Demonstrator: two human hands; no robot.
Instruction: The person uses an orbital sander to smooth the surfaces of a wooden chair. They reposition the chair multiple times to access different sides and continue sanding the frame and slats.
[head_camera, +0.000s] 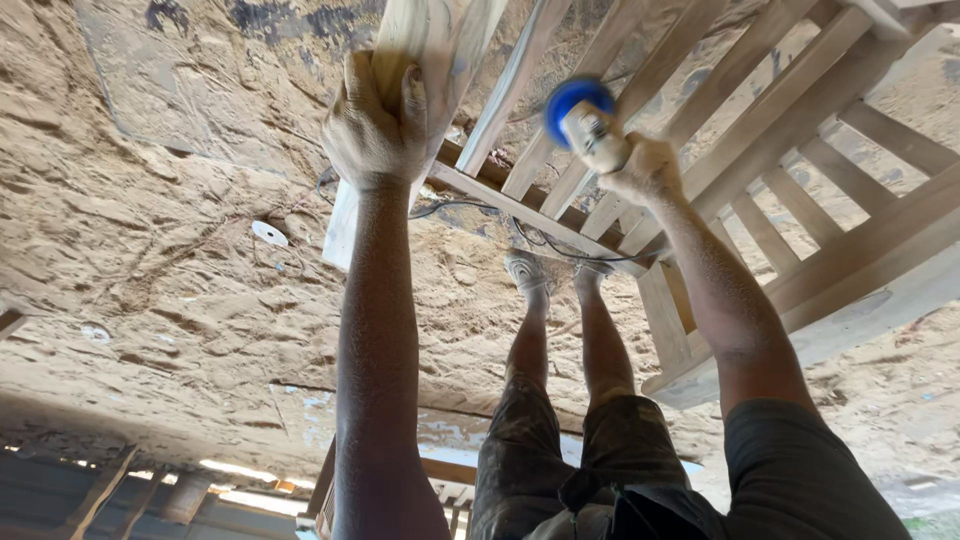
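My left hand (375, 120) is clamped around the end of a pale wooden post (430, 40) belonging to a slatted wooden furniture frame (800, 130). My right hand (648, 170) grips a power sander with a blue cap (580, 115), pressed against one of the frame's slats (530, 60). Both arms are dusted with sawdust. My legs and feet (530, 270) stand just beside the frame's lower rail (520, 210).
Thick sawdust covers the ground (180, 300). A black power cable (545, 245) trails under the frame near my feet. A small white disc (268, 233) lies on the ground to the left. Timber and sheet material sit along the bottom left edge (110, 490).
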